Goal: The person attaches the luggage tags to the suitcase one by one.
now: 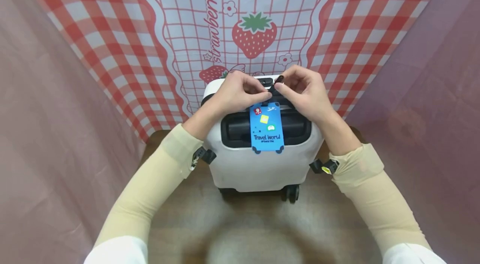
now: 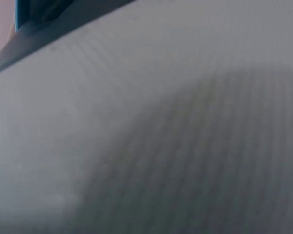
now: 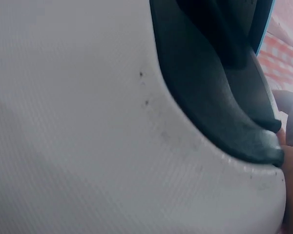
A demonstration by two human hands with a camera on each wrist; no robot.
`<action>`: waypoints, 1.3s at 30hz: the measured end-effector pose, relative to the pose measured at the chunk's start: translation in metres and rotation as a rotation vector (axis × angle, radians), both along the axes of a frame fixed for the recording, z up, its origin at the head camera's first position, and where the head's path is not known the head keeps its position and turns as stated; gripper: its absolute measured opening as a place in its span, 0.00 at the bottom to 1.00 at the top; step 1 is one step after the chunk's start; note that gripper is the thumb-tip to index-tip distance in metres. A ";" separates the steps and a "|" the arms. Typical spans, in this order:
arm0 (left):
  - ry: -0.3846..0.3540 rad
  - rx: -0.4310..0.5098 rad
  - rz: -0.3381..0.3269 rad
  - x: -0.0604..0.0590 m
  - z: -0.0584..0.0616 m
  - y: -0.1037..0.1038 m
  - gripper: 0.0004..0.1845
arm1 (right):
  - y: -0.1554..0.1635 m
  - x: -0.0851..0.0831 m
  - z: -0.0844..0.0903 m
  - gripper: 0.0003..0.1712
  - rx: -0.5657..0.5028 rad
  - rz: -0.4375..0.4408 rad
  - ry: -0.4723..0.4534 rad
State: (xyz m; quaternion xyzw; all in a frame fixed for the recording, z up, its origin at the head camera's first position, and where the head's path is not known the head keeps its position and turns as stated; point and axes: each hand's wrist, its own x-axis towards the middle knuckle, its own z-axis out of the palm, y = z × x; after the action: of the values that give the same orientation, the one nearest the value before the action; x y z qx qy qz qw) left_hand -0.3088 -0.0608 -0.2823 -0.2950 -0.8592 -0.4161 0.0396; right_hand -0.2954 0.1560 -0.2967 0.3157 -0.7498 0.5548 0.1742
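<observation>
A white suitcase (image 1: 258, 172) stands upright before me, its black side handle (image 1: 236, 128) facing me. Over that handle hangs a blue luggage tag (image 1: 267, 126) printed with "Travel World". A thin black strap (image 1: 279, 79) rises from the tag near the suitcase's top. My left hand (image 1: 241, 91) pinches the strap between thumb and fingers just above the tag. Close beside it, my right hand (image 1: 308, 91) pinches the strap's upper end. Fingers cover part of the strap, so any fastening is hidden. Both wrist views are mostly filled by the suitcase's white shell (image 3: 88, 122).
The suitcase rests on a brown wooden surface (image 1: 255, 230), with a black wheel (image 1: 292, 193) showing below. Behind it hangs a red-and-white checked strawberry cloth (image 1: 255, 35). Pink curtains (image 1: 56, 130) close in both sides. Each wrist carries a small black camera mount (image 1: 204, 155).
</observation>
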 end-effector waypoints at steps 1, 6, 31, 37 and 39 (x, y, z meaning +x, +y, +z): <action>-0.002 -0.003 0.002 0.000 0.000 0.000 0.08 | 0.000 0.000 0.000 0.06 0.015 -0.013 -0.009; 0.024 -0.016 -0.007 0.000 -0.001 0.000 0.08 | -0.001 0.002 -0.001 0.04 0.045 -0.032 -0.007; 0.057 -0.031 0.015 -0.010 -0.004 0.003 0.10 | 0.001 -0.006 -0.004 0.06 0.038 -0.103 -0.020; 0.034 -0.039 0.013 -0.019 -0.008 -0.003 0.10 | -0.005 -0.016 -0.009 0.06 0.069 -0.144 -0.064; 0.049 -0.032 0.007 -0.023 -0.009 -0.005 0.10 | -0.007 -0.017 -0.009 0.07 0.065 -0.144 -0.064</action>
State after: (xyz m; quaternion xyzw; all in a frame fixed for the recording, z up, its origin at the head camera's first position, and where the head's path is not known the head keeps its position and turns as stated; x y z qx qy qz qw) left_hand -0.3315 -0.0658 -0.2910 -0.3025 -0.8657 -0.3948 0.0572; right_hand -0.3128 0.1489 -0.3061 0.2488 -0.7933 0.5259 0.1794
